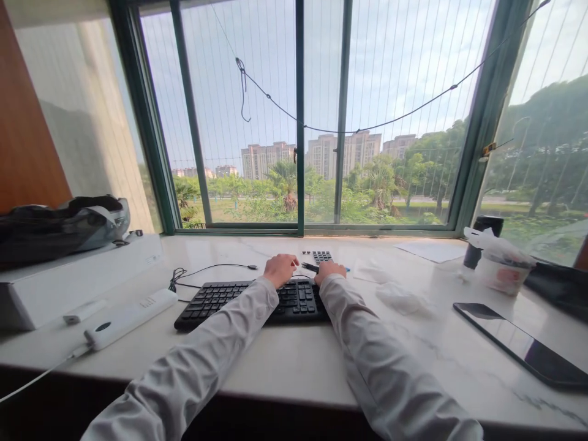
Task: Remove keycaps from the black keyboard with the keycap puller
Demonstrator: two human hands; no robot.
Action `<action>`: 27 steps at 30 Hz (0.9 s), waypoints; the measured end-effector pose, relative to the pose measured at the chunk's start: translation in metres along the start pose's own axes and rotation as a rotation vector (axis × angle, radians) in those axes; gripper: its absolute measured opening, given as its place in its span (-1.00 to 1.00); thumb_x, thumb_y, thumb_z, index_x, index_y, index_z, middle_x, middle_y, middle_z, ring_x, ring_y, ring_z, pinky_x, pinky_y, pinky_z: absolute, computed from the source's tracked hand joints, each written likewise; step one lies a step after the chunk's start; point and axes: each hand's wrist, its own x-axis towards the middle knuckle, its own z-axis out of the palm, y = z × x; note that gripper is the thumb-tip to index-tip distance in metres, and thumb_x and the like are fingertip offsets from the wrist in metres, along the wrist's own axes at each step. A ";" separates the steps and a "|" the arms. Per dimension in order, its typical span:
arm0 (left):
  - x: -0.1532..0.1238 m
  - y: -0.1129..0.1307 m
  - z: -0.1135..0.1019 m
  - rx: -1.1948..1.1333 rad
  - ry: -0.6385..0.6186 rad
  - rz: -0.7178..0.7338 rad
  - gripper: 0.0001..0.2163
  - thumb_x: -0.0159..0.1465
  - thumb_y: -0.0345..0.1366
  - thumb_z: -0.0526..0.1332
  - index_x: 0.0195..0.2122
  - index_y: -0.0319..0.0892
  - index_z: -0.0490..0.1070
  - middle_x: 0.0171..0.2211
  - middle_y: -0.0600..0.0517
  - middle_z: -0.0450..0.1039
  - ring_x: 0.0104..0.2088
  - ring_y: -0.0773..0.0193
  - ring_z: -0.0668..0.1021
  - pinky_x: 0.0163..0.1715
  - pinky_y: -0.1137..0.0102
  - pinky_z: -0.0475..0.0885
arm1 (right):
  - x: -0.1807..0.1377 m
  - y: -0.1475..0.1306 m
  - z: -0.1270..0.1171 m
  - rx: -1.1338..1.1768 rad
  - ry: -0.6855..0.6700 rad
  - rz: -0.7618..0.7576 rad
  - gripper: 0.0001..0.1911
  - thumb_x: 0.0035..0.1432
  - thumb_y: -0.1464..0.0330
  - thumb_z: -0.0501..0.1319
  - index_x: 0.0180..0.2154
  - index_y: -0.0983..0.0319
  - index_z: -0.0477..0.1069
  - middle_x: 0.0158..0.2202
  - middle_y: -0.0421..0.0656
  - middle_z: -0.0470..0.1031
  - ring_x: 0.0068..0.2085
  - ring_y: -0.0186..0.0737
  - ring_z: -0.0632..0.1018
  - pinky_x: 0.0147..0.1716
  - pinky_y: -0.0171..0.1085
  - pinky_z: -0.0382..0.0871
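Observation:
A black keyboard (pixel 214 304) lies on the white marbled tabletop, with my forearms reaching across it. My left hand (pixel 279 270) is above its far edge, fingers bent and fingertips close together; anything between them is too small to make out. Closed on a slim black tool (pixel 310 267), my right hand (pixel 329 271) is over the keyboard's far right part. The tool points left toward my left fingertips, and a bit of blue shows on the hand's other side. Just beyond my hands, several loose black keycaps (pixel 321 256) are laid out in rows.
A thin black cable (pixel 184 274) runs left of the keyboard. At left are a white power strip (pixel 133 318) and a white box (pixel 82 275) with a dark bag on it. On the right lie crumpled tissue (pixel 399 297), a phone (pixel 519 343) and a bagged tub (pixel 503 269).

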 end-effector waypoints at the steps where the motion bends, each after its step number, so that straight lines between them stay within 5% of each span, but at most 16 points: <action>1: -0.009 0.003 0.000 -0.002 0.022 -0.008 -0.81 0.20 -0.25 0.16 -0.19 0.02 0.51 -0.20 0.04 0.55 -0.16 0.20 0.52 -0.17 0.38 0.37 | -0.001 0.001 -0.002 0.002 0.029 -0.006 -0.64 0.05 0.30 0.19 -0.08 0.23 0.45 -0.06 0.05 0.46 -0.04 -0.02 0.46 -0.07 -0.10 0.20; 5: -0.029 0.008 0.000 -0.010 0.027 -0.016 -0.81 0.22 -0.22 0.15 -0.19 0.02 0.52 -0.20 0.02 0.55 -0.16 0.19 0.52 -0.17 0.37 0.37 | -0.001 0.001 -0.009 0.130 0.237 -0.018 -0.73 0.11 0.23 0.12 -0.26 0.22 0.50 -0.26 0.00 0.52 -0.15 -0.04 0.50 -0.05 -0.08 0.17; 8: -0.032 0.011 0.001 -0.018 0.008 0.010 -0.80 0.23 -0.19 0.14 -0.19 0.02 0.52 -0.19 0.00 0.54 -0.17 0.18 0.53 -0.16 0.36 0.37 | 0.003 -0.002 -0.009 0.563 0.301 0.042 -0.65 0.15 0.10 0.07 -0.36 0.20 0.48 -0.43 -0.07 0.49 -0.30 -0.12 0.50 -0.25 -0.18 0.28; 12: -0.034 0.015 0.002 -0.022 -0.035 0.050 -0.79 0.24 -0.19 0.13 -0.20 0.02 0.53 -0.17 0.00 0.54 -0.17 0.16 0.53 -0.15 0.34 0.37 | 0.013 -0.009 -0.001 1.340 0.184 0.098 -0.60 0.09 0.03 0.15 -0.51 0.22 0.28 -0.71 -0.29 0.18 -0.67 -0.39 0.26 -0.65 -0.35 0.15; 15: -0.035 0.017 0.005 -0.060 -0.052 0.059 -0.79 0.23 -0.16 0.14 -0.20 0.02 0.54 -0.17 -0.02 0.54 -0.15 0.13 0.53 -0.15 0.32 0.37 | 0.019 -0.012 0.007 1.721 0.067 0.107 -0.59 0.08 0.06 0.21 -0.53 0.20 0.16 -0.75 -0.41 -0.03 -0.74 -0.50 0.06 -0.77 -0.42 -0.03; 27: -0.035 0.019 0.009 -0.166 -0.083 0.000 -0.80 0.17 -0.12 0.20 -0.23 0.07 0.57 -0.19 0.01 0.56 -0.13 0.10 0.53 -0.15 0.30 0.40 | 0.008 -0.017 0.007 2.019 -0.099 0.229 -0.58 0.22 0.11 0.07 -0.54 0.20 0.05 -0.75 -0.41 -0.02 -0.75 -0.52 0.06 -0.77 -0.47 -0.09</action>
